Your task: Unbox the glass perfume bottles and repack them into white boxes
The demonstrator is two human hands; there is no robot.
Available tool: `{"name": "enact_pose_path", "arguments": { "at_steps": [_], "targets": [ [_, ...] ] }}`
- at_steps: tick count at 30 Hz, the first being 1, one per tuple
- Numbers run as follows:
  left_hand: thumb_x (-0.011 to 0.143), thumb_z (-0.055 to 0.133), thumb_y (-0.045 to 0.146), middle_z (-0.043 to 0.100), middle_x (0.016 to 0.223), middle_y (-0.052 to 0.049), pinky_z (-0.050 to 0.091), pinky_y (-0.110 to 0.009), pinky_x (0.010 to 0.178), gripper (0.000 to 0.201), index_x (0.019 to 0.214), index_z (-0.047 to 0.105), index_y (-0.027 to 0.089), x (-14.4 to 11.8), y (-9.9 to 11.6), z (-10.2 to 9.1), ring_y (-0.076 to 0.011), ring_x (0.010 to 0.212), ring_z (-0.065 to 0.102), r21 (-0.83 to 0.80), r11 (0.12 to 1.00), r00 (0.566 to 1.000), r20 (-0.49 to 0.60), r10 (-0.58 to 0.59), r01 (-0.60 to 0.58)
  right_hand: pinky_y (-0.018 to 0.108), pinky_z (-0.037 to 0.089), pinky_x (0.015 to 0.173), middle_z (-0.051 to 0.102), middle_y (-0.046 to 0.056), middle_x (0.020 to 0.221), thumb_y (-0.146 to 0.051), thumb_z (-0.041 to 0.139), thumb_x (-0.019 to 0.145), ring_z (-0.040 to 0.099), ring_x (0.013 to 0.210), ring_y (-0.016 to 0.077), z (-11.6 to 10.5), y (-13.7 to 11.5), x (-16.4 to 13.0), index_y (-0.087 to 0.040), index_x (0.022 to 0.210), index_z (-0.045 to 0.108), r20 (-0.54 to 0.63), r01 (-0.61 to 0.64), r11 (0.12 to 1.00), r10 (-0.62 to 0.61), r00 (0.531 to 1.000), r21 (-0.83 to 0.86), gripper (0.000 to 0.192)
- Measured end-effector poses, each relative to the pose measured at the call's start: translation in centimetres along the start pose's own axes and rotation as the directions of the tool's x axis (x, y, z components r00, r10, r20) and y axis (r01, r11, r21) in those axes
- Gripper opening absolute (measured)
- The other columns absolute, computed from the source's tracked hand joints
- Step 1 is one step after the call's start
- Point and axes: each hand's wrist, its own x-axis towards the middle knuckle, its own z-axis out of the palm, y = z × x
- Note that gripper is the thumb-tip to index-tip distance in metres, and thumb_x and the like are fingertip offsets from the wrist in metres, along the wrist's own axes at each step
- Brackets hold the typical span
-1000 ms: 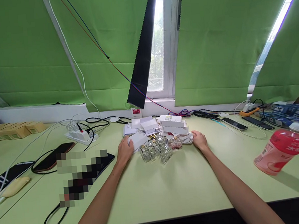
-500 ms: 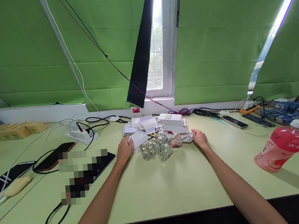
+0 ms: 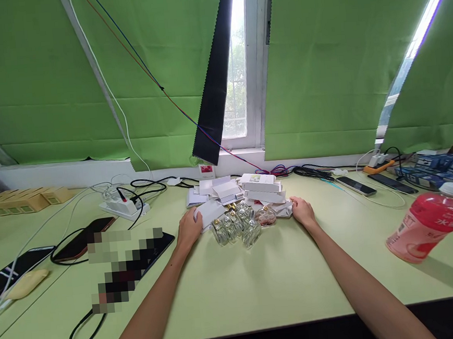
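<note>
Table (image 3: 274, 275) bears a pile of white boxes (image 3: 230, 191), midway between both hands. Left hand (image 3: 189, 228) touches its left end, right hand (image 3: 302, 211) its right; fingers curled, can't tell if either grips. Carton (image 3: 211, 212) by left hand: long axis slants away rightward. Glass bottles (image 3: 234, 224) lie in front, nearer left hand, tops seemingly pointing away.

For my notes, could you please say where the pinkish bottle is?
In the head view, the pinkish bottle is right of the clear bottles, near the white boxes.
</note>
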Motion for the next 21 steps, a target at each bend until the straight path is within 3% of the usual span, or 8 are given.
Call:
{"name": "enact_pose_path", "arguments": {
  "at_steps": [21],
  "targets": [
    [0.094,0.039,0.030,0.067,0.133,-0.013,0.045,-0.038,0.109,0.045,0.127,0.064,0.013,-0.09,0.00,-0.08,-0.0281,0.123,0.061,-0.004,1.000,1.000,-0.009,-0.002,0.002,0.024,0.039,0.073,0.072,0.007,0.109,-0.013,0.040,0.094,0.065,0.093,0.0204,-0.07,-0.09,-0.12,-0.026,0.117,0.072,0.000,0.003,1.000,-0.003,1.000,-0.007,0.042]
  ]
}}
